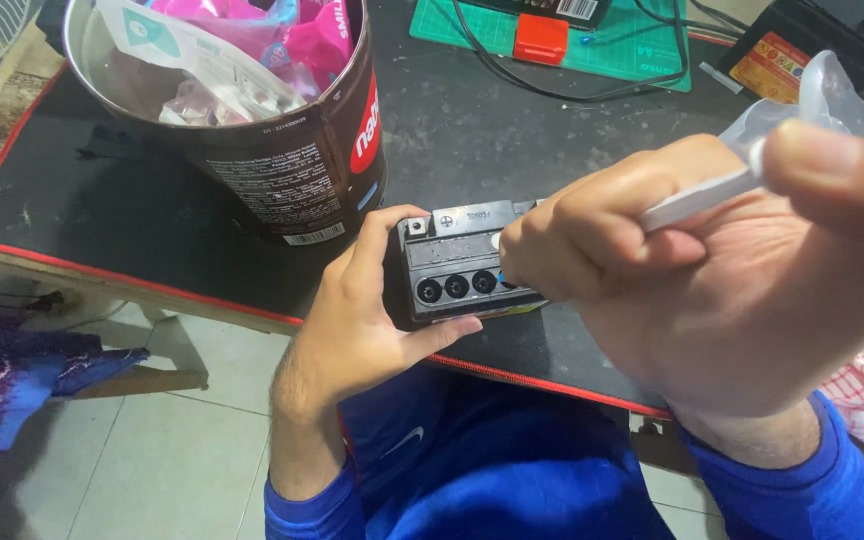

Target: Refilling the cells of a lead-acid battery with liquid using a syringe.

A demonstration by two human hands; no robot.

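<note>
A small black battery with a row of round fill holes on top stands at the near edge of a black desk mat. My left hand grips its left end, thumb on top and fingers underneath. My right hand is close to the camera and holds a thin white plastic tube pinched between thumb and fingers, its tip hidden behind my fingers above the battery's right holes. A crumpled clear plastic piece shows behind my thumb.
A large brown tin stuffed with pink and white packets stands to the left. A green cutting mat, an orange block, black cables and a black box lie further back. Tiled floor lies below.
</note>
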